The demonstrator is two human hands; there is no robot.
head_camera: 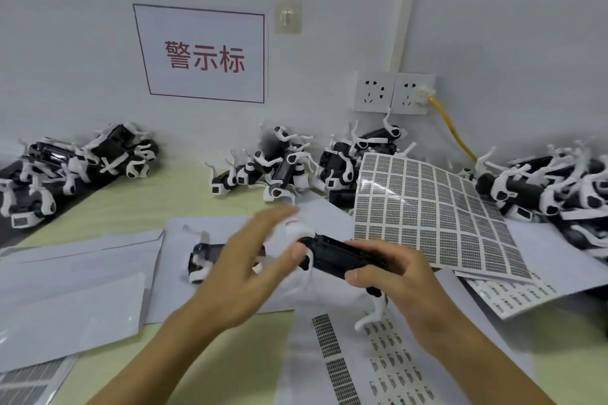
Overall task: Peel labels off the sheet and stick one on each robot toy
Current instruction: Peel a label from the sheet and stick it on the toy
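Table [138,204]: pale green, spans the lower frame
Far edge: toys [75,161] heaped at left, centre and right
Middle: one toy [205,256] lying on white sheets [75,306]
Right: label sheet [431,207], propped on a toy heap
Bottom centre: part-peeled sheet [378,365]

A black-and-white robot toy [342,255] lay lengthwise, gripped in the right hand [394,276], one white leg hanging down. Another toy [204,260] lay on its side just left. The label sheet [427,207], gridded with grey labels, curled upward behind.
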